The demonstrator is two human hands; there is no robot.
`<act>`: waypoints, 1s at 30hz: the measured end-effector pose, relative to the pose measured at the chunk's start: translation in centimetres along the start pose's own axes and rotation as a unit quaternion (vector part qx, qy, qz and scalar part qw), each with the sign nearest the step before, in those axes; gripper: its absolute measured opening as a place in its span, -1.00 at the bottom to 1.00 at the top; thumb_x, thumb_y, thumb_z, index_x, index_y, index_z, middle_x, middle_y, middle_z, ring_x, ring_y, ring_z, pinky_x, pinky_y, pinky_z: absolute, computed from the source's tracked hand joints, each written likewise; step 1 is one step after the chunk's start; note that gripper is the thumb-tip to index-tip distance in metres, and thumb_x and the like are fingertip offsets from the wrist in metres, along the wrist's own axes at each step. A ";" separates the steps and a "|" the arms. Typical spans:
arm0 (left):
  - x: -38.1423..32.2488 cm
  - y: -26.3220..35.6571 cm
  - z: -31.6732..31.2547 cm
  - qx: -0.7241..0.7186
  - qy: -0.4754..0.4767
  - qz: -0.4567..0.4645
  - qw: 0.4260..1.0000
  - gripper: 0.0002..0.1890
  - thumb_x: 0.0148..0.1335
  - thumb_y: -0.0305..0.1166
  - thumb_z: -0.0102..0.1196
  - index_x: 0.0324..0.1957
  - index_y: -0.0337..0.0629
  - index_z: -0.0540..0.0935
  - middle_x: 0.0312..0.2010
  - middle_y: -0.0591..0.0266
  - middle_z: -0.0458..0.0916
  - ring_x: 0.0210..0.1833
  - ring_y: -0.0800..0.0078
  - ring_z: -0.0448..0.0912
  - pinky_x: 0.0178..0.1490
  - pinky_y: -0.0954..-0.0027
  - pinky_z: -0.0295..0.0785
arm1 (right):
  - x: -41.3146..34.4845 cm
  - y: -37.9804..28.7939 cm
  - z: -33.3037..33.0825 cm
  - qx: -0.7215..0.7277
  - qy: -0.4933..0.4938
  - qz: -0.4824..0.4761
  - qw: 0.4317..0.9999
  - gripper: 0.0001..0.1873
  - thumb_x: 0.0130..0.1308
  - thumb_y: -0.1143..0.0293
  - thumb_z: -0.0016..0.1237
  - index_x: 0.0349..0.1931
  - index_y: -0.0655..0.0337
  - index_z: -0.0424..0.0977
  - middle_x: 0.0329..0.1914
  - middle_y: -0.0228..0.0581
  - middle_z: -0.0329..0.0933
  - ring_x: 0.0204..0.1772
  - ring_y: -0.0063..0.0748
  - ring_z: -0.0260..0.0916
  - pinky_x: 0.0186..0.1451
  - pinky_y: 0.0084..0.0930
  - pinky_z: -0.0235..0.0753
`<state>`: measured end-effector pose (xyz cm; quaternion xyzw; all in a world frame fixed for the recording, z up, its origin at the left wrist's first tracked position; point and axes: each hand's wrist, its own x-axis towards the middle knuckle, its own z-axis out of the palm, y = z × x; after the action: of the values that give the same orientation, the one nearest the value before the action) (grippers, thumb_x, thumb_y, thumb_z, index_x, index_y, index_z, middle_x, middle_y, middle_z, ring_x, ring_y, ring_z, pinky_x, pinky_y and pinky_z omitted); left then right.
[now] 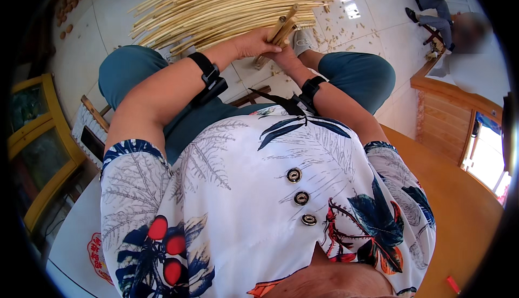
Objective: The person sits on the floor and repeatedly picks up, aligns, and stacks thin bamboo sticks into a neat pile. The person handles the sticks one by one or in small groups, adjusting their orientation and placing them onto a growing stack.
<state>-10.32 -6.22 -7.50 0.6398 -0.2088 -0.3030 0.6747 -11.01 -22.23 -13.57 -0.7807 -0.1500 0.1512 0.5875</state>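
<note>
My left hand [255,43] and my right hand [285,57] meet between my knees, both closed around a small bundle of pale cane-like sticks [279,30]. The bundle stands tilted, its upper ends above my fingers and its lower ends showing below them. Just beyond, a wide layer of long, thin yellow sticks [227,8] lies roughly side by side, running left to right. My fingers hide the middle of the bundle. Each forearm wears a black strap with a device.
Short cut stick pieces [332,34] litter the tiled floor by my light shoe [303,42]. Round brown objects [73,2] lie at the far left. A wooden-edged table or cabinet [446,99] stands at right, with a seated person [436,14] beyond. A round tabletop [442,184] curves behind me.
</note>
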 end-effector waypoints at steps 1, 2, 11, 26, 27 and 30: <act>0.0 0.0 -0.1 -0.001 0.004 -0.004 1.000 -0.73 0.11 -0.50 0.05 -0.09 -0.19 0.48 -0.18 0.32 0.49 -0.06 0.55 0.39 0.11 0.47 0.22 | 0.2 -0.1 0.0 -0.003 -0.004 0.010 1.000 -0.67 -0.07 0.45 0.19 -0.26 0.24 0.40 -0.28 -0.34 0.49 -0.20 -0.54 0.42 -0.21 -0.59 0.46; 0.1 0.0 -0.1 -0.004 0.008 -0.004 1.000 -0.71 0.10 -0.49 0.06 -0.08 -0.18 0.48 -0.18 0.33 0.49 -0.05 0.55 0.39 0.11 0.47 0.22 | 0.4 -0.2 0.0 -0.006 -0.008 0.020 1.000 -0.66 -0.08 0.44 0.20 -0.27 0.24 0.41 -0.29 -0.34 0.49 -0.21 -0.55 0.43 -0.22 -0.59 0.47; -0.5 2.0 0.2 0.057 0.004 0.041 0.997 -0.66 0.09 -0.45 0.11 -0.04 -0.20 0.47 -0.15 0.30 0.50 -0.04 0.55 0.39 0.09 0.48 0.25 | 0.0 -2.5 0.4 0.011 -0.029 -0.041 0.999 -0.67 -0.07 0.54 0.17 -0.25 0.26 0.41 -0.30 -0.36 0.48 -0.25 -0.53 0.41 -0.26 -0.57 0.47; -1.0 1.7 -0.9 0.150 0.032 0.109 0.982 -0.05 -0.25 -0.18 0.37 0.21 -0.20 0.15 0.14 0.04 0.23 0.26 0.26 0.13 0.27 0.30 0.06 | 2.6 -16.8 -8.5 0.274 -0.032 0.053 0.960 -0.76 0.09 0.44 -0.04 -0.25 0.41 0.43 -0.19 -0.06 0.48 -0.11 -0.26 0.41 0.06 -0.43 0.31; -1.5 2.6 0.0 0.176 0.087 0.064 0.978 -0.06 -0.26 -0.11 0.36 0.19 -0.21 0.18 0.12 0.01 0.25 0.22 0.23 0.18 0.25 0.30 0.08 | 2.1 -18.0 -9.7 0.294 -0.035 0.059 0.953 -0.78 0.10 0.45 -0.06 -0.27 0.41 0.42 -0.18 -0.01 0.47 -0.09 -0.23 0.40 0.07 -0.40 0.30; -2.3 3.8 -0.1 0.020 0.020 -0.006 1.000 -0.34 -0.16 -0.18 0.27 0.03 -0.18 0.40 -0.29 0.03 0.56 -0.29 0.19 0.55 -0.18 0.29 0.41 | 1.6 -18.3 -11.4 0.284 -0.039 -0.019 0.958 -0.69 0.18 0.37 -0.10 -0.13 0.39 0.36 -0.14 0.10 0.42 0.04 -0.09 0.31 0.22 -0.15 0.16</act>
<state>-11.35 -4.60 -3.51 0.6603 -0.1970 -0.2899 0.6642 -5.93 -26.66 6.95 -0.5725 -0.1387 0.2062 0.7814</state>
